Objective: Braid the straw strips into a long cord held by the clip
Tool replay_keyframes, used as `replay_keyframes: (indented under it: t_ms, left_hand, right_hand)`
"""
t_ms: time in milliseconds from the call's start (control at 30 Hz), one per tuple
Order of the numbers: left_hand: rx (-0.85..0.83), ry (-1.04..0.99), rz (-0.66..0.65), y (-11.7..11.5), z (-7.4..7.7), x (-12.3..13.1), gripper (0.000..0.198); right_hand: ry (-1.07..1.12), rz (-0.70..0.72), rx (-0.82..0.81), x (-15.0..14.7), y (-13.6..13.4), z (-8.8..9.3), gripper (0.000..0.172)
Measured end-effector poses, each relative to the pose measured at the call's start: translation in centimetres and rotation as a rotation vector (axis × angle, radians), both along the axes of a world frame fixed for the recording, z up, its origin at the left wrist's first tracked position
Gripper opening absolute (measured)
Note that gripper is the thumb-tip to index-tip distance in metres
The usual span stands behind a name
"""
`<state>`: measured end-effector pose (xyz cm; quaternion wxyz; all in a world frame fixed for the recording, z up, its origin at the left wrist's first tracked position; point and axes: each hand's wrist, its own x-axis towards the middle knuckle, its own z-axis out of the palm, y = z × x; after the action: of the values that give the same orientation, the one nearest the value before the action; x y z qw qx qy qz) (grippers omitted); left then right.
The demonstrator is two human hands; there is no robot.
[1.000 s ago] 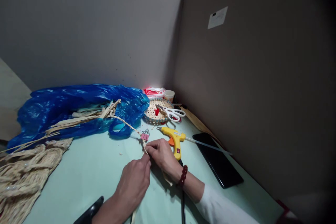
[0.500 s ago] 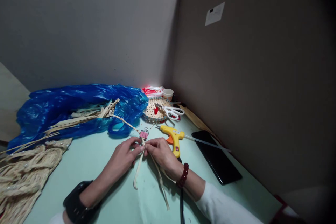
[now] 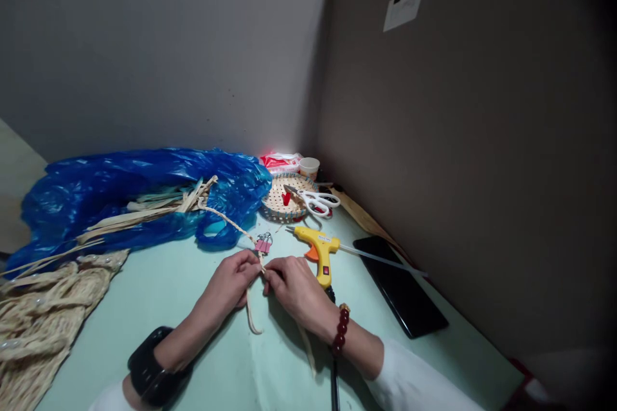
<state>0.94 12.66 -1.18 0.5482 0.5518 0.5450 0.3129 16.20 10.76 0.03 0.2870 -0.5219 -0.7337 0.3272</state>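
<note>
A thin braid of pale dried plant fibre runs from the blue bag down to my hands. A pink binder clip grips it just beyond my fingertips. My left hand is closed, pinching the braid's near end between thumb and fingers. From the right, my right hand pinches strands at the same spot, its fingertips almost touching the left ones. One loose strand hangs below my left hand, and another trails under my right wrist. How the strands cross between my fingers is partly hidden.
A yellow glue gun with a glue stick lies right of my hands, beside a black phone. White-handled scissors rest on a woven basket behind. A blue plastic bag and braided fibre work lie left.
Both hands stay at the braid, with small finger shifts. The loose strands have moved: fewer show between my hands now. The view has tilted slightly.
</note>
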Motion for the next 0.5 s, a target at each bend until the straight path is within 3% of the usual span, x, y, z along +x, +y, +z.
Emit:
replay_keyframes:
  t_ms: [133, 300, 500]
  left_hand:
    - [0.099, 0.085, 0.042, 0.3, -0.7, -0.3, 0.024]
    - [0.156, 0.124, 0.052, 0.4, -0.3, -0.2, 0.027]
    - [0.035, -0.013, 0.007, -0.7, 0.2, -0.1, 0.029]
  right_hand:
    - [-0.141, -0.032, 0.079, 0.3, -0.4, 0.1, 0.026]
    - [-0.273, -0.070, 0.146, 0.3, -1.3, 0.9, 0.024]
    - [-0.516, 0.100, 0.345, -1.2, -3.9, 0.2, 0.021]
